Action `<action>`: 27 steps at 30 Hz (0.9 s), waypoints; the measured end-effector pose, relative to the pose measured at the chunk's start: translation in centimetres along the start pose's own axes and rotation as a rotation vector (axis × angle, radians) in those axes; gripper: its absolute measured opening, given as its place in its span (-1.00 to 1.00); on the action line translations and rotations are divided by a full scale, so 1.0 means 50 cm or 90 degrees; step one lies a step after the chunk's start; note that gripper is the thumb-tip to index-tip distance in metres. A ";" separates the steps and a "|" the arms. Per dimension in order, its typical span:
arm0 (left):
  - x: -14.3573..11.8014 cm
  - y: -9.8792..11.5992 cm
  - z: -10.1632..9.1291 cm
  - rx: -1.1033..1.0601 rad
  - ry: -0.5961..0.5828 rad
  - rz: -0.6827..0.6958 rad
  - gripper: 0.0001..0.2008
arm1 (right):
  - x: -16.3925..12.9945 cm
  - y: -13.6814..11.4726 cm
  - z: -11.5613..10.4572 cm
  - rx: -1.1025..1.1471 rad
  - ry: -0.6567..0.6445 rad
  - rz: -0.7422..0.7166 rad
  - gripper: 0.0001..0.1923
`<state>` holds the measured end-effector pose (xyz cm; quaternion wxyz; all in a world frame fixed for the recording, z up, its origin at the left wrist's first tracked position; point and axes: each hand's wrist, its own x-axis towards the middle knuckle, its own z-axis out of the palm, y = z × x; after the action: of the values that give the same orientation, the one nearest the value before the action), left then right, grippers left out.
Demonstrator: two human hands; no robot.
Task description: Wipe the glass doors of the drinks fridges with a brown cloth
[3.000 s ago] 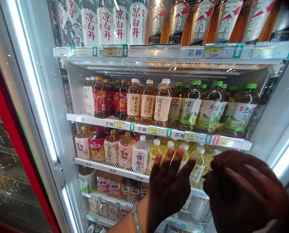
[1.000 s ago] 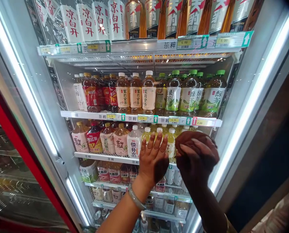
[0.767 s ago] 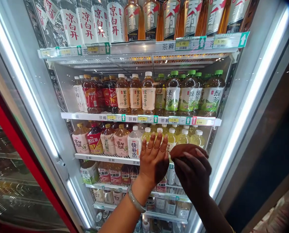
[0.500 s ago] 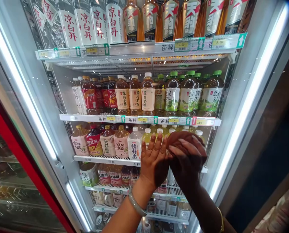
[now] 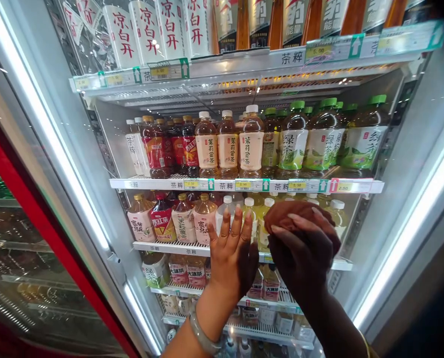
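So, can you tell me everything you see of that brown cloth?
The brown cloth looks like soft, plain reddish-brown fabric, bunched into a rounded wad with shallow folds. The right hand grips it from the near side, covering its lower part. It is held up in front of some yellowish drink bottles, partly hiding them. Whether it touches anything besides the hand can't be told.

Green-capped bottles (image 5: 293,136) and white-capped bottles (image 5: 251,144) share a shelf (image 5: 153,184).
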<state>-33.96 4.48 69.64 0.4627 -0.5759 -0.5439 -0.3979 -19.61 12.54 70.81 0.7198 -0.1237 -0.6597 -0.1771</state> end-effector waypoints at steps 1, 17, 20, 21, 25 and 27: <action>-0.004 -0.012 -0.007 0.007 -0.004 -0.001 -0.26 | -0.012 -0.015 0.008 0.013 -0.019 -0.010 -0.65; -0.024 -0.148 -0.072 0.010 -0.024 0.015 -0.25 | -0.027 -0.163 0.108 0.026 -0.041 0.005 -0.70; -0.029 -0.173 -0.084 0.013 -0.022 0.013 -0.20 | -0.056 -0.166 0.096 -0.003 -0.084 -0.003 -0.65; -0.029 -0.180 -0.089 0.012 -0.021 0.011 -0.18 | -0.058 -0.162 0.089 -0.017 -0.087 0.000 -0.65; -0.025 -0.206 -0.105 0.001 -0.014 0.008 -0.18 | -0.014 -0.155 0.096 -0.067 -0.011 0.044 -0.64; -0.026 -0.218 -0.111 0.006 -0.021 0.001 -0.19 | 0.013 -0.174 0.123 -0.066 0.016 0.051 -0.63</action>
<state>-44.69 -1.40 70.91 0.4568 -0.5809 -0.5525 -0.3855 -28.79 7.15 71.56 0.7271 -0.1849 -0.6352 -0.1833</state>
